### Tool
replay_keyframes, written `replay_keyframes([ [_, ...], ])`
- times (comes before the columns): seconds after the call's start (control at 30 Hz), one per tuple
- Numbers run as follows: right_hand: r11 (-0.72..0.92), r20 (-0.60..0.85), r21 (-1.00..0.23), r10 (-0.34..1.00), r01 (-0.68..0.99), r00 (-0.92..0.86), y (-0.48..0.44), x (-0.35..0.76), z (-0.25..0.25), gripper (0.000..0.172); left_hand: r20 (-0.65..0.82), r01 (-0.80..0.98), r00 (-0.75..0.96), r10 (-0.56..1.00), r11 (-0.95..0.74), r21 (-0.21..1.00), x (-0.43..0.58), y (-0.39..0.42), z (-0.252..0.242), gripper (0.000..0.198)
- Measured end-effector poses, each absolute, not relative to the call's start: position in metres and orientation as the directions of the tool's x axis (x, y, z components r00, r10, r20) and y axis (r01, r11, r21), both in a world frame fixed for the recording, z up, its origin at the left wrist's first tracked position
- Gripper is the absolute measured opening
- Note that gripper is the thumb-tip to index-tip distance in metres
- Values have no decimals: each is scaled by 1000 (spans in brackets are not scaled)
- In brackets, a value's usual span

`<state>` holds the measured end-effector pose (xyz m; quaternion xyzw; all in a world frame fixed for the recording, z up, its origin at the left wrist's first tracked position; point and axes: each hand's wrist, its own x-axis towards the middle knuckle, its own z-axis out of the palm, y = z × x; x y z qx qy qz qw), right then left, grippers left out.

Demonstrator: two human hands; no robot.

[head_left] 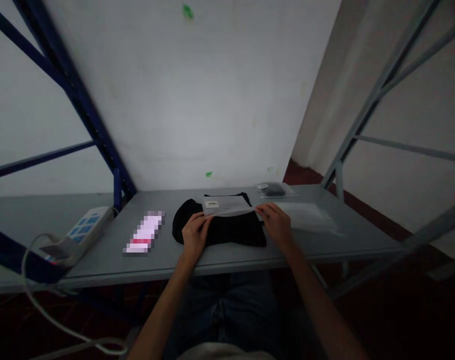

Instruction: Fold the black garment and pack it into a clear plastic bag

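Note:
Between my two hands stretches a translucent plastic bag (231,204) with a small white label near its left end. My left hand (195,231) pinches the bag's near left corner. At the near right corner, the fingers of my right hand (275,220) are closed on the same edge. Under the bag lies a folded piece of black fabric (237,234), its exact kind not clear. To the right of my right hand, another translucent bag (306,216) rests flat on the grey table (167,265).
A small clear packet with a dark item (273,190) lies at the back right. On the left are a blurred-out phone-like screen (145,232) and a white power strip (87,230) with a plug and cable. Blue metal posts (85,112) and a white wall stand behind.

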<state>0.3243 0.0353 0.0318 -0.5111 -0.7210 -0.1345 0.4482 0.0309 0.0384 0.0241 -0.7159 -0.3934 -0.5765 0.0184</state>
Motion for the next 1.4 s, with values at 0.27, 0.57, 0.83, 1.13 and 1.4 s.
replay_keyframes([
  [0.27,447,741,-350,670,823,-49,37,321,30,29,753,604,26,657,-611,512,32,36,25,22],
  [0.57,450,738,-325,671,832,-75,36,319,28,28,680,633,10,733,-531,563,34,36,21,20],
  [0.83,453,789,-273,610,848,-72,28,288,30,24,727,762,-78,682,-429,485,32,37,18,9],
  [1.13,553,709,-247,663,796,-241,16,219,26,36,785,749,-20,619,-511,422,34,34,20,14],
  [1.4,567,613,-131,691,813,-383,42,213,55,29,806,768,45,591,-536,350,35,35,15,20],
])
